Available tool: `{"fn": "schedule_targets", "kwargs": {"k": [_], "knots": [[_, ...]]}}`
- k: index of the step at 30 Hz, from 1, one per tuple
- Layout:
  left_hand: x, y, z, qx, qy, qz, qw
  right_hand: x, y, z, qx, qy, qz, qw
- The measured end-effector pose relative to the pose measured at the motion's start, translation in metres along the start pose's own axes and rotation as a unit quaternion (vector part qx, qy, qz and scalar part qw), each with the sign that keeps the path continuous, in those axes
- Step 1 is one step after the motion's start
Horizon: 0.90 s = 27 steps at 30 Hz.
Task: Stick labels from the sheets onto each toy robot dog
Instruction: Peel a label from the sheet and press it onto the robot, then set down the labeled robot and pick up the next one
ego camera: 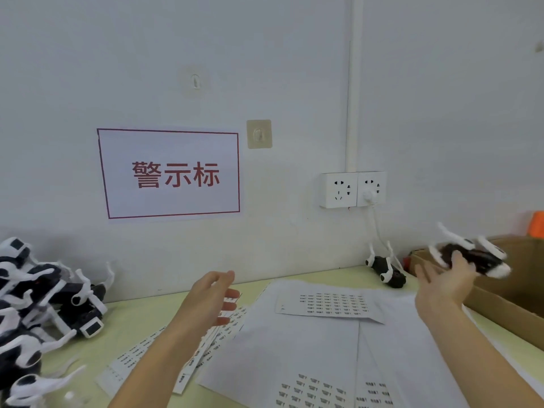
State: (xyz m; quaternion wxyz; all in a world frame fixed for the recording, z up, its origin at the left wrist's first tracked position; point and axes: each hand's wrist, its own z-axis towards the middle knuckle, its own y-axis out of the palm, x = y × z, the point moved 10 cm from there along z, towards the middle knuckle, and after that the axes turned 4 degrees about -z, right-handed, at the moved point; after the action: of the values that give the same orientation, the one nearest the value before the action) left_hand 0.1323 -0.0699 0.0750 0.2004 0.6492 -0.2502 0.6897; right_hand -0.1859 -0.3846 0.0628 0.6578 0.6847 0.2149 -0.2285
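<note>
A black-and-white toy robot dog (477, 256), blurred by motion, is in the air over a cardboard box (512, 293). My right hand (444, 279) is just under and behind it, fingers spread and straight, fingertips at its body. My left hand (213, 298) hovers open above the table, holding nothing. White label sheets (331, 303) lie across the table, and a second sheet (316, 390) lies nearer to me. Label strips (206, 348) fan out under my left forearm. Several toy dogs are heaped in a pile (44, 304) at the left. One more dog (385, 269) lies by the wall.
The pale green table (132, 322) meets a white wall. On the wall are a red-framed sign (170, 173), two adhesive hooks and a double socket (353, 189) with a white cable plugged in. Something orange (535, 225) shows behind the box.
</note>
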Motion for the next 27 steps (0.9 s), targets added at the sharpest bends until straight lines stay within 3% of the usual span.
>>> {"fn": "schedule_targets", "kwargs": {"k": [2, 5, 7, 11, 14, 16, 22, 27], "knots": [[0.001, 0.003, -0.001, -0.006, 0.003, -0.002, 1.000, -0.009, 0.004, 0.000, -0.029, -0.004, -0.085, 0.996], [0.001, 0.009, -0.004, -0.028, 0.008, 0.014, 0.999, 0.020, 0.036, -0.028, -0.193, 0.073, -0.195, 0.959], [0.002, 0.012, -0.006, -0.040, 0.012, 0.034, 0.999, 0.044, 0.045, -0.044, -0.242, 0.106, -0.251, 0.931], [0.006, 0.010, -0.009, -0.043, 0.019, 0.051, 0.998, 0.090, 0.034, -0.059, -0.256, 0.102, -0.414, 0.867], [0.010, 0.004, -0.009, -0.025, 0.037, 0.058, 0.997, 0.107, 0.026, -0.063, -0.274, 0.036, -0.552, 0.786], [0.015, -0.002, -0.009, 0.002, 0.056, 0.057, 0.997, 0.110, 0.029, -0.067, -0.285, -0.003, -0.595, 0.751], [0.033, -0.025, -0.013, 0.143, 0.135, 0.096, 0.976, 0.113, 0.033, -0.073, -0.292, -0.059, -0.642, 0.707], [0.042, -0.004, 0.016, 0.072, 0.105, 0.292, 0.948, 0.111, 0.036, -0.076, -0.291, -0.076, -0.649, 0.699]]}}
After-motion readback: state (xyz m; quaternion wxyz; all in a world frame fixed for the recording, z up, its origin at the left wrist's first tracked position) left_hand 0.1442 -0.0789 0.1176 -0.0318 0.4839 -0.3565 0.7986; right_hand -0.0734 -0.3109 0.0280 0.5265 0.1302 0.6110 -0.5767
